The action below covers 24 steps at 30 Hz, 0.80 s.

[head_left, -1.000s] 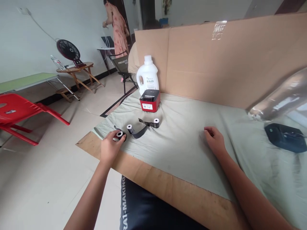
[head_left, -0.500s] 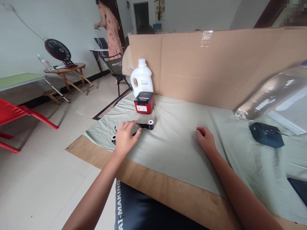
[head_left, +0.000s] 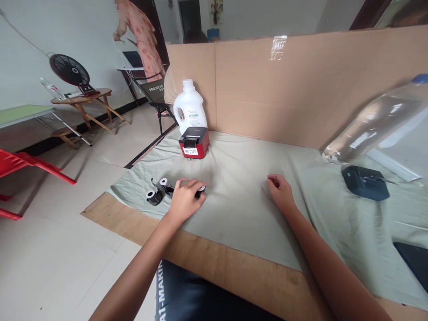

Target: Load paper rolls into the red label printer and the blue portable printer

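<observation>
My left hand (head_left: 187,196) is closed over a small roll of black-and-white paper (head_left: 200,192), fingers across its top and thumb at the near side. Part of this roll is hidden beneath the fingers. Just left of that hand, a second paper roll (head_left: 154,197) and a third paper roll (head_left: 163,183) rest on the green cloth (head_left: 234,200), loose black ends trailing. My right hand (head_left: 281,192) lies on the cloth with curled fingers; nothing shows in it. Beyond the left hand stands a red and black label printer (head_left: 194,143).
Behind the printer is a white jug (head_left: 191,109), against a cardboard panel (head_left: 261,89). On the right are a dark device with a cable (head_left: 366,183), a clear plastic bottle (head_left: 374,125) and a black phone-like slab (head_left: 413,263). A person (head_left: 142,40) stands in the background.
My left hand has moved right and closed over the roll, which now sits nearer to me. My right hand keeps its place. The view has shifted slightly.
</observation>
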Each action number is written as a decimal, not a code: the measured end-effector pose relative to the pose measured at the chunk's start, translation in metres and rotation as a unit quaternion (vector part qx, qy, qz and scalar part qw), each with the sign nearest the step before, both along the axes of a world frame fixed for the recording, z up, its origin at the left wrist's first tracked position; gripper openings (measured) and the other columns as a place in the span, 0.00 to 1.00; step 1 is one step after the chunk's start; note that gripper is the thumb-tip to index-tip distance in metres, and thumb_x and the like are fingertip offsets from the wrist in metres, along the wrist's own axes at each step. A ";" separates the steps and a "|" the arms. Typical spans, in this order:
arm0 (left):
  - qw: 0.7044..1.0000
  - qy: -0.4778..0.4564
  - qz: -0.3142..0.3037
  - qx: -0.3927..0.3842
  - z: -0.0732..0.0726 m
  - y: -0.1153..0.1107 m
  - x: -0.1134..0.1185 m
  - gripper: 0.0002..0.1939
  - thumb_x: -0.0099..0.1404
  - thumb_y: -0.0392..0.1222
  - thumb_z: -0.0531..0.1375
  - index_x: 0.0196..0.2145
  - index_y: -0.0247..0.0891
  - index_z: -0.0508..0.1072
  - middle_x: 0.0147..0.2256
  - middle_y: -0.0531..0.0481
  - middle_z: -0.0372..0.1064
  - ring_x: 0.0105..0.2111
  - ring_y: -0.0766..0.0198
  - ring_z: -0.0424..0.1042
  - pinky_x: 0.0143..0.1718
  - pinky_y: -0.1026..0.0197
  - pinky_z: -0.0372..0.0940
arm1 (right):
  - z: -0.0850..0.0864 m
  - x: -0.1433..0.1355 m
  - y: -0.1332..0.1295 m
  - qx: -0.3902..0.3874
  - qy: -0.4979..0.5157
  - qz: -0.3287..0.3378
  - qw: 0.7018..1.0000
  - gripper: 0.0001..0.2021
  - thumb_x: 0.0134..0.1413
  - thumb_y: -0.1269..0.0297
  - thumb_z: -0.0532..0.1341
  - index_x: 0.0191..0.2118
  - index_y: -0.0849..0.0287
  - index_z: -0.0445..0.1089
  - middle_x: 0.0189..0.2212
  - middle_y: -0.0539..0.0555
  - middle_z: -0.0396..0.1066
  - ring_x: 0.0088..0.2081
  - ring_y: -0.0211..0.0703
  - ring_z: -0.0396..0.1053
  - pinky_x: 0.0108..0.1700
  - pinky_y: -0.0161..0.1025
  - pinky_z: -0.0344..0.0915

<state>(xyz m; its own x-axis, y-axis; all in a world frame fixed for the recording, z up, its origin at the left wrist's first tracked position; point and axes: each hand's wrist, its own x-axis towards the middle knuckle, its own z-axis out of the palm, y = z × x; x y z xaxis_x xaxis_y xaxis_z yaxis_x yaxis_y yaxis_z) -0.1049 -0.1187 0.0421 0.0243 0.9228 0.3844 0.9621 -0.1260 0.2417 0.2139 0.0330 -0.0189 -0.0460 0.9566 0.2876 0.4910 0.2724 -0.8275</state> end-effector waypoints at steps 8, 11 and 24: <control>0.996 -0.005 -0.056 0.062 -0.002 -0.086 -0.014 0.14 0.65 0.37 0.57 0.47 0.48 0.74 0.44 0.49 0.77 0.43 0.58 0.75 0.55 0.49 0.64 | -0.002 0.000 0.000 0.009 -0.003 -0.006 1.000 0.15 0.51 0.53 0.57 0.40 0.57 0.71 0.36 0.59 0.74 0.35 0.48 0.70 0.43 0.48 0.67; 0.997 0.010 -0.060 0.051 -0.004 -0.114 -0.017 0.16 0.65 0.38 0.58 0.50 0.50 0.73 0.45 0.48 0.77 0.44 0.55 0.76 0.46 0.51 0.68 | -0.002 0.000 0.001 0.008 -0.008 -0.005 1.000 0.16 0.52 0.53 0.57 0.40 0.58 0.71 0.36 0.59 0.74 0.35 0.47 0.69 0.42 0.48 0.68; 0.934 -0.061 0.321 0.146 0.030 -0.164 -0.024 0.14 0.67 0.50 0.58 0.49 0.51 0.73 0.44 0.50 0.75 0.37 0.54 0.76 0.36 0.53 0.69 | 0.002 -0.002 -0.001 0.005 -0.024 -0.008 1.000 0.15 0.50 0.55 0.57 0.41 0.58 0.71 0.35 0.58 0.73 0.35 0.47 0.69 0.44 0.48 0.67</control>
<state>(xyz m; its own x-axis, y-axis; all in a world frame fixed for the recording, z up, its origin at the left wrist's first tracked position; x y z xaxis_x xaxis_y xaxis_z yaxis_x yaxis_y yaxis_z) -0.1293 -0.2831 0.0723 -0.5590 0.5878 0.5848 0.8292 0.3903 0.4001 0.2122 0.0318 -0.0170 -0.0449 0.9547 0.2942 0.5344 0.2718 -0.8003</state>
